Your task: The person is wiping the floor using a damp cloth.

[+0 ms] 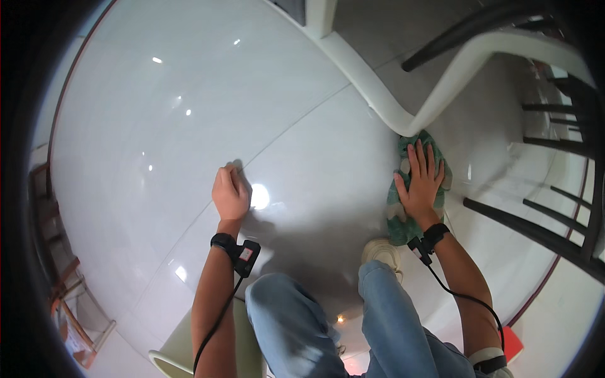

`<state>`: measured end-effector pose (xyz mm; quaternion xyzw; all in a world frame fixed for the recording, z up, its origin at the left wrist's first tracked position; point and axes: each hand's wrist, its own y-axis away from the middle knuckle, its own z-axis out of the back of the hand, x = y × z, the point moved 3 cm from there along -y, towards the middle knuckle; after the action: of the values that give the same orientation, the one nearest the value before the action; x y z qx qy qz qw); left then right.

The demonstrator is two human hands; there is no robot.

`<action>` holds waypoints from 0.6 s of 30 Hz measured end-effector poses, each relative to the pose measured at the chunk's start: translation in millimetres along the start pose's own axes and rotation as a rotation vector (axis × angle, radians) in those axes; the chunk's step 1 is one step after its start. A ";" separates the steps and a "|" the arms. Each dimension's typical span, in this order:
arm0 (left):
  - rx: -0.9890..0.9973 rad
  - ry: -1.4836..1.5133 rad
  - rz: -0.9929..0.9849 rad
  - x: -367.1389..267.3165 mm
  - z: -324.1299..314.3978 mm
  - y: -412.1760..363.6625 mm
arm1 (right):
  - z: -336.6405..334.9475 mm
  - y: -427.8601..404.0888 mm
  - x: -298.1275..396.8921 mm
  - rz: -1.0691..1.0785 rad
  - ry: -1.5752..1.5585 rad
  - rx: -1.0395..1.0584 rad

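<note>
My right hand (420, 189) lies flat with spread fingers on a green patterned cloth (396, 215), pressing it to the glossy floor tiles (302, 189). The cloth's far end touches or nearly touches the corner of a white tubular furniture base (406, 124). Over to the left, my left hand (230, 193) is curled into a loose fist with its knuckles at the floor. Nothing shows in it. Both wrists wear black straps with a small cabled box.
Dark chair legs (524, 219) stand at the right, and another dark leg (453, 38) lies beyond the white frame. A pale green bin or stool (179, 342) is by my left forearm. Something red (513, 344) sits behind my right arm. Wooden furniture (71, 312) stands far left.
</note>
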<state>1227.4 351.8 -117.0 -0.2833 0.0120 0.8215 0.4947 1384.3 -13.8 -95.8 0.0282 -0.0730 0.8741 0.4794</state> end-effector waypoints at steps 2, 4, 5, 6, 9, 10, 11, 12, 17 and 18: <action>-0.028 0.035 0.016 -5.8 6.2 -4.6 | -3.6 -8.6 22.0 0.029 -0.019 0.002; -0.034 0.026 0.038 -10.8 7.2 -1.6 | -5.3 -20.3 45.9 0.046 -0.033 0.102; -0.029 0.025 0.036 -12.6 7.9 0.9 | -6.9 -25.7 64.8 0.109 -0.030 0.157; -0.040 0.041 0.000 -11.7 8.3 -0.1 | -8.1 -35.2 90.6 0.168 -0.029 0.200; -0.028 0.091 0.036 -7.4 1.2 -4.2 | -25.4 -51.7 167.9 0.426 -0.170 0.174; -0.031 0.084 0.048 -4.7 3.4 -2.7 | -28.1 -54.5 187.5 0.491 -0.213 0.191; -0.028 0.109 0.043 -3.3 5.7 -0.7 | -30.2 -54.4 199.0 0.502 -0.217 0.196; -0.032 0.134 0.036 -3.0 6.5 -0.9 | -31.2 -53.7 209.1 0.584 -0.248 0.212; -0.046 0.190 0.161 -3.9 9.8 1.2 | -27.1 -59.4 216.1 0.702 -0.319 0.204; -0.083 0.219 0.205 -5.5 12.7 -1.6 | -25.3 -60.3 216.9 0.699 -0.309 0.195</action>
<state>1224.9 352.1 -103.2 -0.3890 0.0606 0.8315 0.3919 1318.8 202.9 -88.9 0.1785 -0.0663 0.9729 0.1312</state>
